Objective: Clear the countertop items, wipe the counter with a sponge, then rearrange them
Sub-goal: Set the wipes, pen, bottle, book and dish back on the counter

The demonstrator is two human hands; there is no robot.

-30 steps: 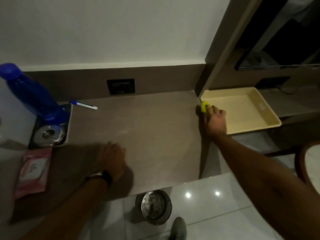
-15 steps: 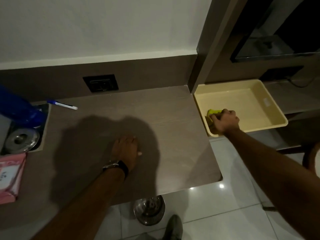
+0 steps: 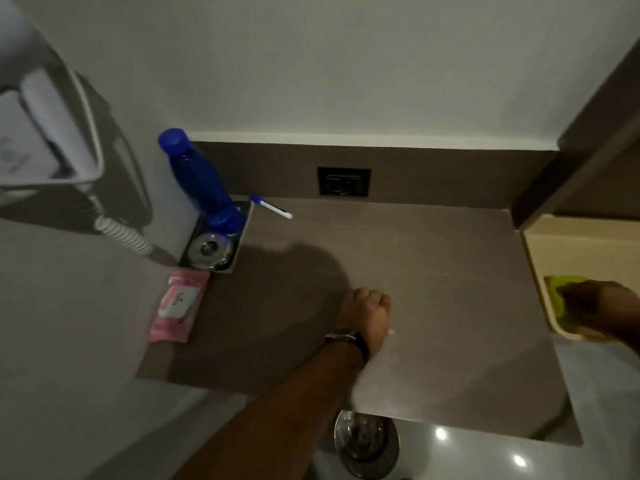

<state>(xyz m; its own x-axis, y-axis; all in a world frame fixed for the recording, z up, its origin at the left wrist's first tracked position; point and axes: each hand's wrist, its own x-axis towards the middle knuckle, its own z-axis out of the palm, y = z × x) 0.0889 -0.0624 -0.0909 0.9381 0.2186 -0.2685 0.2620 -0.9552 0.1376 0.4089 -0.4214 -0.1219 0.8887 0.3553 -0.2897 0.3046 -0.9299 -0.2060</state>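
Observation:
The brown countertop [image 3: 433, 271] fills the middle of the view. My left hand [image 3: 369, 315], a watch on its wrist, rests on it with fingers curled and nothing in them. At the right edge my right hand [image 3: 602, 308] lies on a yellow-green sponge [image 3: 561, 292] inside the cream tray [image 3: 554, 244]; whether the fingers grip the sponge I cannot tell. A blue bottle [image 3: 201, 181] stands at the back left on a small dark tray [image 3: 242, 233] with a round metal lid [image 3: 207, 249]. A blue-capped pen [image 3: 272, 206] lies beside it. A pink wipes pack [image 3: 178, 304] lies in front.
A dark wall socket [image 3: 344, 181] sits in the backsplash. A wall-mounted white device [image 3: 41, 143] with a coiled cord [image 3: 121, 233] hangs at the left. A metal bin [image 3: 367, 443] stands on the tiled floor below the counter's front edge. A brown cabinet panel [image 3: 575, 161] rises at right.
The view swung left, bringing the bottle, wipes and wall device into frame. My right hand carried the sponge from the counter's right edge into the tray. My left hand moved right on the counter.

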